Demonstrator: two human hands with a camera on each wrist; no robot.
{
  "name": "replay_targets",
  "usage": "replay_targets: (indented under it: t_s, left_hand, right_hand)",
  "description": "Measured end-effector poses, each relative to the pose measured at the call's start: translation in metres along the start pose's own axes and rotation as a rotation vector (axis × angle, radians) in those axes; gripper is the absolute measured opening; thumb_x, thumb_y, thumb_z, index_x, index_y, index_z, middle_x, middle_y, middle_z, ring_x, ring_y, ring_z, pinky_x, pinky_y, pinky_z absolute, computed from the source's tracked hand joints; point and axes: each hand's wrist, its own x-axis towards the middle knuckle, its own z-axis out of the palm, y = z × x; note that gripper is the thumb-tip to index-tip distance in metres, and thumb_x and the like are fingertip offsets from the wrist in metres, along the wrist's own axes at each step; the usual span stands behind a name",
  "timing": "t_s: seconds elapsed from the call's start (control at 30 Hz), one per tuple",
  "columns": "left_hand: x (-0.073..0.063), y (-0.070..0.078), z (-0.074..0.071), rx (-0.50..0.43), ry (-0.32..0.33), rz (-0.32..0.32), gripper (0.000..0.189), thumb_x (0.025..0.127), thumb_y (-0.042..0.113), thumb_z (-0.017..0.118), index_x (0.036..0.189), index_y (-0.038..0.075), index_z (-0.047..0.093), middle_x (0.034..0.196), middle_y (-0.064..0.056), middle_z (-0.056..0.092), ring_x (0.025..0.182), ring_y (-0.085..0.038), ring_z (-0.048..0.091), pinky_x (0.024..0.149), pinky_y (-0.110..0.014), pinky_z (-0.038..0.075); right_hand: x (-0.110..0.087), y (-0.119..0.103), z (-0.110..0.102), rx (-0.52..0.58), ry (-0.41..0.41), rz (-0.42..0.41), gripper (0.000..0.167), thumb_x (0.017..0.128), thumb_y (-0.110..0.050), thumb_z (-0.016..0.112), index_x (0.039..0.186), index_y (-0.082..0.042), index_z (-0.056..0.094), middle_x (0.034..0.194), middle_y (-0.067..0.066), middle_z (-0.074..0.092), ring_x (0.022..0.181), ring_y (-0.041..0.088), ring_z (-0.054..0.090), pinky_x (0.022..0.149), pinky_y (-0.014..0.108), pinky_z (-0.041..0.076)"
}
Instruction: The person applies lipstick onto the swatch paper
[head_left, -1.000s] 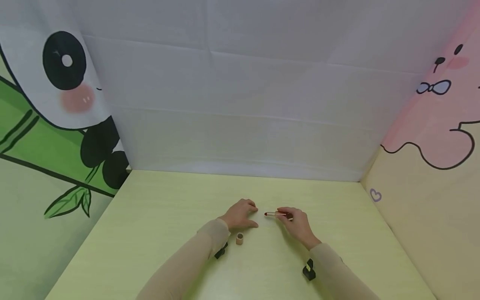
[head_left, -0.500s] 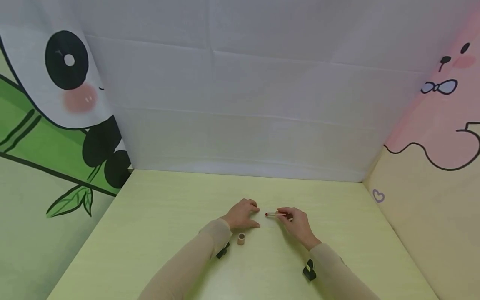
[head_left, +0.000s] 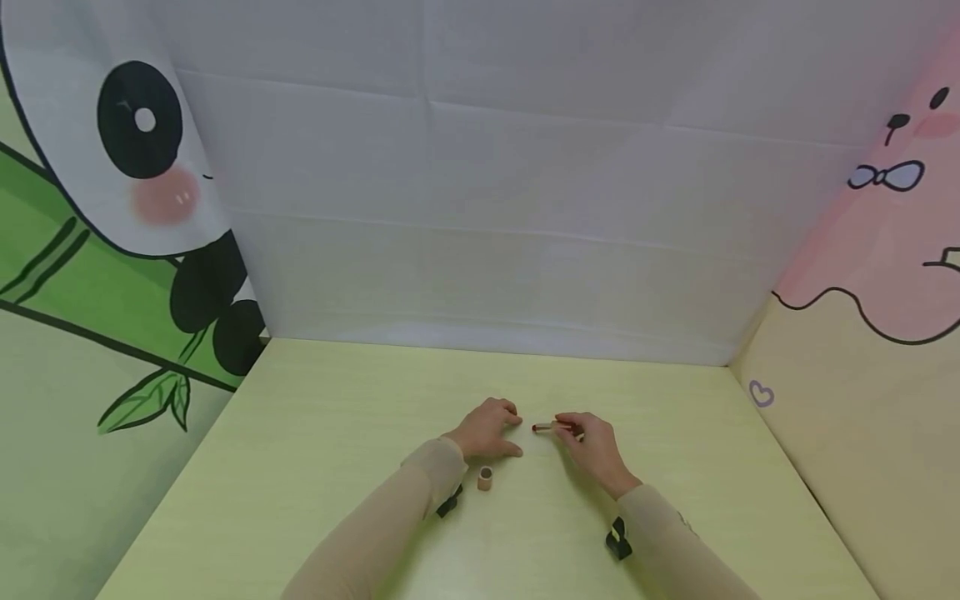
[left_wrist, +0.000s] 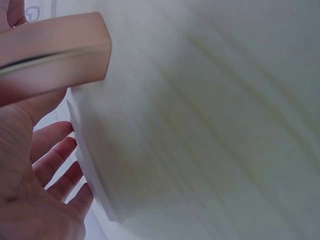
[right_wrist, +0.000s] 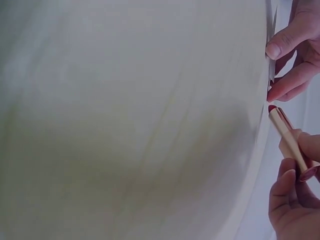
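Note:
A lipstick (head_left: 551, 427) with a gold-toned body and red tip is pinched by the fingertips of my right hand (head_left: 597, 452), its red end pointing left. In the right wrist view the lipstick (right_wrist: 287, 131) shows its red tip out. My left hand (head_left: 486, 431) lies to the left of that tip, thumb and fingers spread apart, holding nothing. The lipstick cap (head_left: 485, 479) stands upright on the table near my left wrist, its open end up. Close to the camera in the left wrist view, the rose-gold cap (left_wrist: 55, 60) overlaps part of the hand.
Both hands work over a pale yellow table (head_left: 360, 392). A white sheet (head_left: 480, 183) hangs along its far edge. Side walls carry a panda print (head_left: 142, 200) at left and a pink cartoon print (head_left: 855, 242) at right. Dark wrist cameras (head_left: 618, 540) sit under the sleeves.
The head view has turned slightly left, so the walls and cap appear a little further right. Both hands keep their pose, and the lipstick stays in my right fingers.

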Motion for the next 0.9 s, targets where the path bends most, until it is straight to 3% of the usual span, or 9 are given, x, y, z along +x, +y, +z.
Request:
replay_targets:
  t_s: [0.9]
  left_hand:
    - [0.0005,-0.0007,0.0005,-0.008,-0.004,-0.013,0.058,0.080,0.039,0.077,0.124,0.005,0.064,0.125,-0.006,0.055,0.117,-0.023,0.047,0.099,-0.031,0.037]
  right_hand:
    - [0.0022,-0.0025,0.0004,-0.031,-0.027,-0.002,0.018,0.084,-0.004,0.072,0.100,0.002,0.073,0.088,0.006,0.069,0.074,0.016,0.063,0.066,0.033,0.052]
